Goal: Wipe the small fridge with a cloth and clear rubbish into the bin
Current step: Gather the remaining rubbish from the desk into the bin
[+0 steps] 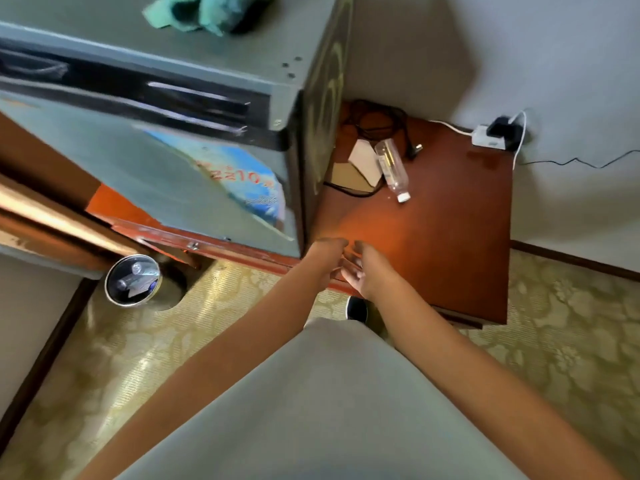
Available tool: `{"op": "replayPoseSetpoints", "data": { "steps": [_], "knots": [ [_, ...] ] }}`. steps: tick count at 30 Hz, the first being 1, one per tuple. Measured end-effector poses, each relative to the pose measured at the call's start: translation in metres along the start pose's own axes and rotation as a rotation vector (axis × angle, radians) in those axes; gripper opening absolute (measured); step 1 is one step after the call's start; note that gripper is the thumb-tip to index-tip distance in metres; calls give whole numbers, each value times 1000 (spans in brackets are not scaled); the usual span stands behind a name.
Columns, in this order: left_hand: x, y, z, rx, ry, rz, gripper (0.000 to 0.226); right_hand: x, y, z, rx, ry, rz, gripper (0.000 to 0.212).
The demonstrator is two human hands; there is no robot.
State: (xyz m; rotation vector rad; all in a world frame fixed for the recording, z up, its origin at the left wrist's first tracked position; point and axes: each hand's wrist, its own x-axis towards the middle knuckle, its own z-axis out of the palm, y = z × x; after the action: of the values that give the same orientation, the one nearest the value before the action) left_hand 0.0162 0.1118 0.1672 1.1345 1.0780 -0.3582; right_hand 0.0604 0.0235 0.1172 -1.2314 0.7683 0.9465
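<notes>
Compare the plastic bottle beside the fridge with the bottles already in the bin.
The clear bottle lies alone on the red-brown cabinet top, cap toward the camera. The binned bottles are heaped with paper inside the round bin on the floor. All look clear and empty.

Cloth point(207, 10) on fridge point(194, 133), bottle point(393, 168) right

A furnished guest room, of the hotel or lodging kind.

A small grey fridge point(194, 140) stands on a low red-brown wooden cabinet point(450, 220) set against a plain pale wall point(519, 46). The floor is a gold floral-patterned carpet point(554, 341) edged with dark skirting. A small round bin point(133, 280) sits on the floor by the cabinet, and a white power strip point(488, 138) with plugs lies at the wall.
</notes>
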Motion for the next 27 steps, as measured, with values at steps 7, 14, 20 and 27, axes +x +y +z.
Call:
{"op": "replayPoseSetpoints", "data": {
  "steps": [7, 14, 20, 27],
  "knots": [
    [55, 58, 82, 21, 71, -49, 20, 64, -91, -36, 73, 7, 51, 28],
    [112, 93, 145, 58, 105, -137, 19, 116, -155, -65, 71, 44, 140, 24],
    [158, 105, 166, 112, 157, -200, 12, 154, -186, -75, -56, 104, 140, 24],
    [202, 128, 179, 142, 205, -182, 25, 186, -216, -61, -389, 178, -218, 18]
  ]
}}
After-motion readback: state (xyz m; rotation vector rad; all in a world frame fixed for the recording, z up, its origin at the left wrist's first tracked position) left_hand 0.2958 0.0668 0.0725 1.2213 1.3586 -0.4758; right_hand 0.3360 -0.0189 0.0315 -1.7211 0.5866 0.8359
